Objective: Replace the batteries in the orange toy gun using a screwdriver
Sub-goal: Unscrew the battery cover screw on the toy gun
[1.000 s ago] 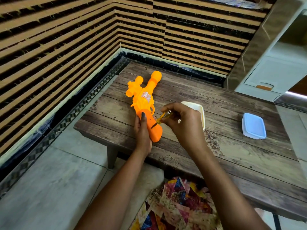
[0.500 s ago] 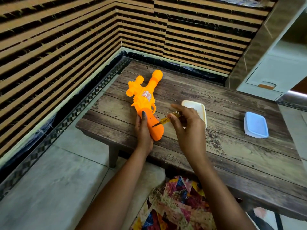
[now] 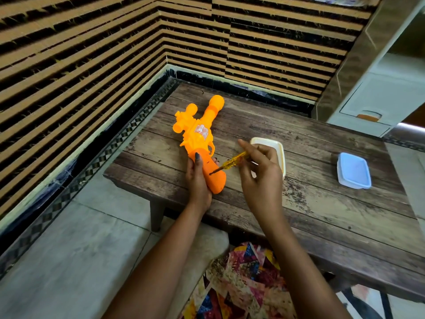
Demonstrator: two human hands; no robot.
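- Orange plastic toy gun (image 3: 200, 137) is lying flat on the wooden table (image 3: 322, 215), left of the frame's centre. Its long axis runs from the handle butt near the table's front edge up to the barrel, which points at the wall corner.
- Left hand (image 3: 197, 180) comes in from the left, its grip clamped round the gun's handle with the thumb on top. That pins the toy down.
- Right hand (image 3: 262, 178) is on the right side of the gun, grip pinched on the yellow screwdriver (image 3: 233, 161).
- Here's the bit that matters: the screwdriver shaft slants down-left across the gun's long axis, and its tip touches the handle face just right of the left thumb. My guess is that's the battery cover screw, but it's too small to make out.
- Right hand is clearly the one doing the turning, and the low slant looks like it could let the tip slip.
- Room-wise, a white plastic tub (image 3: 264, 141) sits just behind the right hand, and a blue plastic lid (image 3: 353, 170) is well apart at the right. The butt is close to the front edge, so not much slack there.
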